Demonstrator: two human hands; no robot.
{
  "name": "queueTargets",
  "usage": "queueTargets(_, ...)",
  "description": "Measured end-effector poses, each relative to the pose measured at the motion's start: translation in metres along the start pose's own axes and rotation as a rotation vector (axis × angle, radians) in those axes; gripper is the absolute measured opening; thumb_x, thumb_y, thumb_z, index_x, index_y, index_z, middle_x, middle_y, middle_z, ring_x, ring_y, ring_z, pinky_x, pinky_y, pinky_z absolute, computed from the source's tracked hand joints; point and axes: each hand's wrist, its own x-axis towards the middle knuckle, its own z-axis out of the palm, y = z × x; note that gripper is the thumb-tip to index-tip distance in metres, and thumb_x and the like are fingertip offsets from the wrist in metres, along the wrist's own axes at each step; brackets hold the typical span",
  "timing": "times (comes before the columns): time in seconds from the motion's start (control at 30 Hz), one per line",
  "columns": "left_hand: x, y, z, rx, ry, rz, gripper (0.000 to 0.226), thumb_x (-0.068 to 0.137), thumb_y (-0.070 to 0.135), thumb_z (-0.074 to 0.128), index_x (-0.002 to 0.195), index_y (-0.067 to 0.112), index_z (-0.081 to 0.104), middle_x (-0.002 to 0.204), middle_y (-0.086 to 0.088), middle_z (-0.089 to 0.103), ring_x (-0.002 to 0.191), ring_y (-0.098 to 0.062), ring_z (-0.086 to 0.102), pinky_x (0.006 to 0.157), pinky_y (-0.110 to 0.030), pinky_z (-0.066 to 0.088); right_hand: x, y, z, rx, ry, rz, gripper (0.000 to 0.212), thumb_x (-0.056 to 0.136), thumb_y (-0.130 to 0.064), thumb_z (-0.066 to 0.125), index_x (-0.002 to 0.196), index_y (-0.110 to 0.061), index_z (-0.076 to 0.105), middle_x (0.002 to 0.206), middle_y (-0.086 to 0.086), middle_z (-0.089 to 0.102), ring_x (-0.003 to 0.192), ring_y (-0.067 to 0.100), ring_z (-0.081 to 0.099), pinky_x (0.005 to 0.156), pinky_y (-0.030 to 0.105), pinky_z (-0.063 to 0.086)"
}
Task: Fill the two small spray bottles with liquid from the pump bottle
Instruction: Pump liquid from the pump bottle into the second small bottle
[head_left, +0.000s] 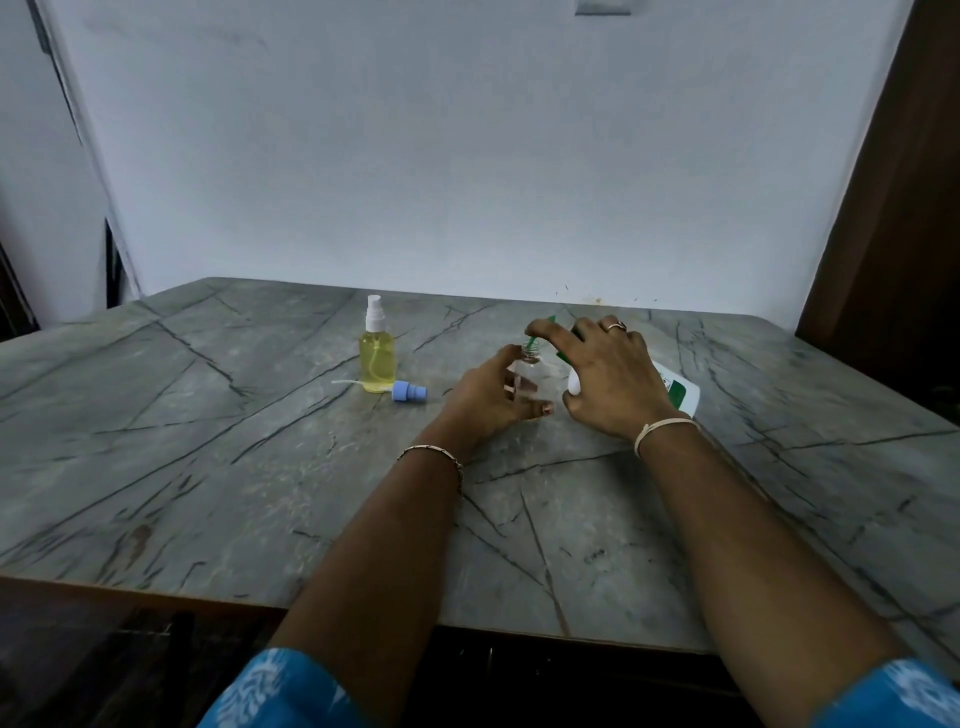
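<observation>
Now the filled spray bottle (377, 358) stands upright toward the far side of the grey veined table (208, 467). It is clear plastic, with pale yellow liquid nearly to its shoulder, a white sprayer top, and a thin dip tube showing through the liquid. Just right of it and slightly nearer the person, a blue sprayer cap (410, 391) lies on its side. The cap's thin white tube runs left across the foot of the filled spray bottle.

Farther right of the filled spray bottle stands the empty spray bottle (525, 375), see-through, colourless and open at the neck. The left hand (485, 400) has its fingers and thumb curled round it, steadying it upright on the table.

Farthest right of the filled spray bottle, the pump bottle (678, 389) is white with a green label patch and is tipped leftward. The right hand (608, 379) grasps its upper part, with the index finger stretched over the green pump head. The green spout (535, 341) points down at the open neck. Whether liquid is flowing I cannot tell. A ring shows on the right hand, and a band circles each wrist.
</observation>
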Motion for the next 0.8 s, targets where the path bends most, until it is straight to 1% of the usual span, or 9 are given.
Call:
queueTargets(0.07, -0.0014, -0.0002, -0.0006, 0.018, -0.016, -0.002, 0.078, 0.071, 0.025, 0.083, 0.136, 0.026, 0.04, 0.111, -0.001, 0.068, 0.096, -0.018, 0.067, 0.093, -0.039, 0.052, -0.0014, 0.001, -0.0002, 0.011, -0.001, 0.009, 0.079, 0.076, -0.026, 0.067, 0.142, -0.041, 0.025, 0.118, 0.004, 0.055, 0.115, 0.03, 0.047, 0.094, 0.045, 0.041)
queueTargets(0.17, -0.003, 0.0016, -0.0023, 0.029, -0.018, 0.002, 0.08, 0.071, 0.018, 0.082, 0.138, 0.024, 0.038, 0.112, -0.002, 0.068, 0.095, -0.017, 0.066, 0.093, -0.035, 0.052, -0.0017, -0.0002, -0.0011, 0.033, 0.006, 0.019, 0.074, 0.075, -0.024, 0.067, 0.138, -0.039, 0.03, 0.118, 0.004, 0.056, 0.114, 0.031, 0.048, 0.094, 0.046, 0.041)
queueTargets(0.27, -0.0042, 0.0028, -0.0032, 0.048, -0.012, 0.007, 0.08, 0.072, 0.018, 0.082, 0.138, 0.024, 0.038, 0.113, -0.002, 0.067, 0.095, -0.018, 0.066, 0.089, -0.031, 0.052, 0.0005, -0.0032, -0.0012, 0.049, 0.031, 0.018, 0.068, 0.073, -0.023, 0.068, 0.131, -0.037, 0.034, 0.118, 0.003, 0.057, 0.113, 0.031, 0.049, 0.093, 0.046, 0.041)
queueTargets(0.33, -0.0044, 0.0033, -0.003, 0.062, -0.009, 0.01, 0.078, 0.072, 0.018, 0.082, 0.137, 0.025, 0.039, 0.112, -0.002, 0.067, 0.095, -0.017, 0.066, 0.088, -0.03, 0.052, 0.0018, -0.004, -0.0006, 0.047, 0.035, 0.017, 0.067, 0.074, -0.024, 0.068, 0.13, -0.037, 0.034, 0.118, 0.003, 0.057, 0.113, 0.03, 0.049, 0.093, 0.046, 0.041)
queueTargets(0.47, -0.0043, 0.0038, -0.0026, 0.04, -0.002, 0.007, 0.078, 0.072, 0.017, 0.081, 0.137, 0.024, 0.039, 0.11, -0.002, 0.068, 0.095, -0.018, 0.067, 0.091, -0.032, 0.052, -0.0002, -0.0013, 0.0003, 0.02, 0.035, 0.002, 0.073, 0.075, -0.024, 0.067, 0.137, -0.038, 0.031, 0.119, 0.005, 0.056, 0.114, 0.03, 0.048, 0.093, 0.046, 0.041)
queueTargets(0.6, -0.0033, 0.0027, -0.0017, 0.04, 0.003, -0.001, 0.076, 0.072, 0.018, 0.082, 0.136, 0.026, 0.042, 0.108, -0.002, 0.069, 0.092, -0.015, 0.067, 0.088, -0.027, 0.051, -0.0038, 0.0024, -0.0001, -0.002, 0.014, -0.003, 0.08, 0.076, -0.025, 0.066, 0.142, -0.041, 0.024, 0.119, 0.005, 0.055, 0.114, 0.031, 0.047, 0.094, 0.047, 0.042)
queueTargets(0.73, -0.0041, 0.0051, -0.0031, 0.076, 0.0, -0.006, 0.082, 0.073, 0.02, 0.081, 0.142, 0.023, 0.036, 0.115, -0.005, 0.065, 0.099, -0.02, 0.065, 0.091, -0.03, 0.05, -0.0008, -0.0005, -0.0013, 0.027, 0.019, 0.016, 0.072, 0.075, -0.024, 0.066, 0.137, -0.039, 0.031, 0.12, 0.004, 0.056, 0.115, 0.03, 0.047, 0.095, 0.046, 0.041)
queueTargets(0.8, -0.0052, 0.0066, -0.0037, 0.089, -0.003, 0.006, 0.081, 0.074, 0.021, 0.08, 0.142, 0.023, 0.037, 0.116, -0.006, 0.065, 0.101, -0.021, 0.065, 0.092, -0.032, 0.05, 0.0007, -0.0019, -0.0006, 0.034, 0.036, 0.017, 0.068, 0.075, -0.024, 0.067, 0.132, -0.037, 0.033, 0.12, 0.004, 0.056, 0.114, 0.03, 0.048, 0.095, 0.046, 0.04)
